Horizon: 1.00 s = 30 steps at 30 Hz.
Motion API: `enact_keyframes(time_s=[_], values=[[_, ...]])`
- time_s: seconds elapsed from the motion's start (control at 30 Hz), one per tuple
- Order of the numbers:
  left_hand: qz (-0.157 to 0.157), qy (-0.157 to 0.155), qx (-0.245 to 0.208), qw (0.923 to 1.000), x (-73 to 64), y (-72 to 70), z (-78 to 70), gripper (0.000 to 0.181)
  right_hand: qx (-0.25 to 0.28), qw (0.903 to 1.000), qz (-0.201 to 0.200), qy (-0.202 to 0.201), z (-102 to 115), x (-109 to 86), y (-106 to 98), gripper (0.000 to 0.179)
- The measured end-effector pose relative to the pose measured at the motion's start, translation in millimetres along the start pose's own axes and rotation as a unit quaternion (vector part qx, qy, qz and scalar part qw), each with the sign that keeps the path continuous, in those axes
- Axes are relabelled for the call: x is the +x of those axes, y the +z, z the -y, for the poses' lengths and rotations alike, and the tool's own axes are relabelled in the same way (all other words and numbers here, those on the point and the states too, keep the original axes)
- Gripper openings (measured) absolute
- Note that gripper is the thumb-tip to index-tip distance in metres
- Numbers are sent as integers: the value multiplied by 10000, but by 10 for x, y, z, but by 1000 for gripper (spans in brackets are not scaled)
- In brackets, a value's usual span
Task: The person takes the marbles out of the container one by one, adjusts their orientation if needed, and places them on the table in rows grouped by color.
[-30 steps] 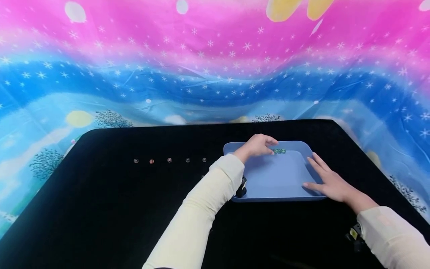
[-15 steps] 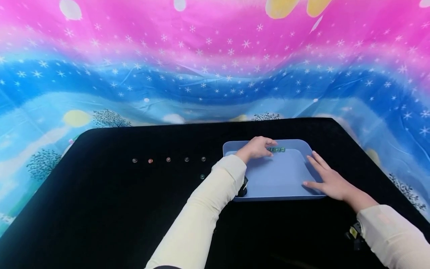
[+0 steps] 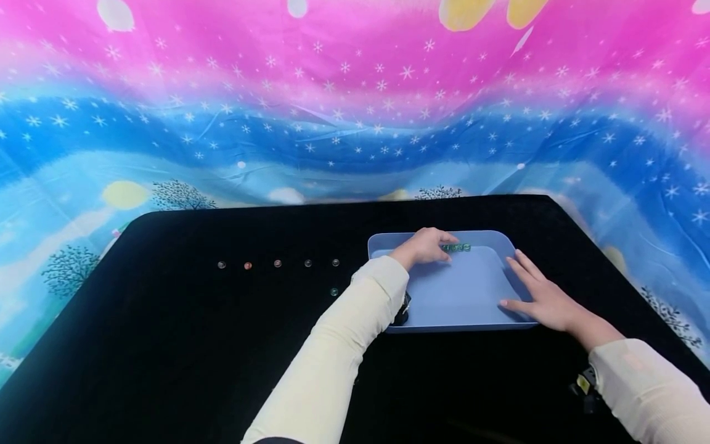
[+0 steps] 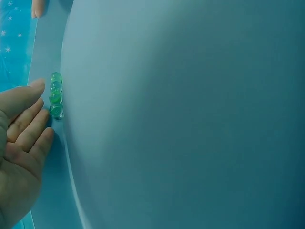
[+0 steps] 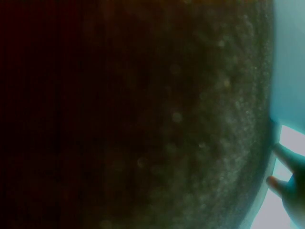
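Note:
Several clear green marbles [image 3: 459, 247] sit in a touching row along the far inner side of the blue-grey tray [image 3: 455, 296]. My left hand [image 3: 426, 245] reaches into the tray just left of them. In the left wrist view, its fingers are loosely extended beside the row of marbles [image 4: 56, 95], with nothing held between thumb and fingers. The fingertips lie close to the end marble; whether they touch is unclear. My right hand [image 3: 546, 303] rests on the tray's right rim with fingers spread; the right wrist view shows only dark, blurred fingers [image 5: 285, 160].
Left of the tray, a spaced row of several small marbles [image 3: 278, 263] lies on the black tabletop [image 3: 194, 333]. One more green marble [image 3: 334, 291] lies nearer, beside my left sleeve [image 3: 333, 333]. A patterned cloth [image 3: 333, 123] hangs behind the table.
My left hand has drawn slightly left and nearer, uncovering another green marble at the row's left end. My right hand stays on the rim.

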<state>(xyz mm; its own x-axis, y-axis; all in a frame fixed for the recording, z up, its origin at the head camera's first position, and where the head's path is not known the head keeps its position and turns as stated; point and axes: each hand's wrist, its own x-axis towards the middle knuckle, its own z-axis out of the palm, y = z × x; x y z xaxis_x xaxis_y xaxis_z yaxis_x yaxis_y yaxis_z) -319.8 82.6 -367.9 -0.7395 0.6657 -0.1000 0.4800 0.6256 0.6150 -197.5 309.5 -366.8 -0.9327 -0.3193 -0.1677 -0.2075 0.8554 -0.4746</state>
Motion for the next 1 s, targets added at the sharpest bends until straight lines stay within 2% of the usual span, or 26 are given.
enact_keyframes(time_s=[0.37, 0.57, 1.0], values=[[51, 76, 926, 9957, -11, 24, -32, 39, -59, 9999, -134, -17, -19, -5, 13, 89], [15, 27, 1148, 9934, -24, 8, -14, 33, -31, 9999, -120, -17, -18, -2, 13, 89], [-242, -321, 915, 9950, -81, -7, 3, 26, -48, 9999, -120, -33, -28, 3, 15, 89]])
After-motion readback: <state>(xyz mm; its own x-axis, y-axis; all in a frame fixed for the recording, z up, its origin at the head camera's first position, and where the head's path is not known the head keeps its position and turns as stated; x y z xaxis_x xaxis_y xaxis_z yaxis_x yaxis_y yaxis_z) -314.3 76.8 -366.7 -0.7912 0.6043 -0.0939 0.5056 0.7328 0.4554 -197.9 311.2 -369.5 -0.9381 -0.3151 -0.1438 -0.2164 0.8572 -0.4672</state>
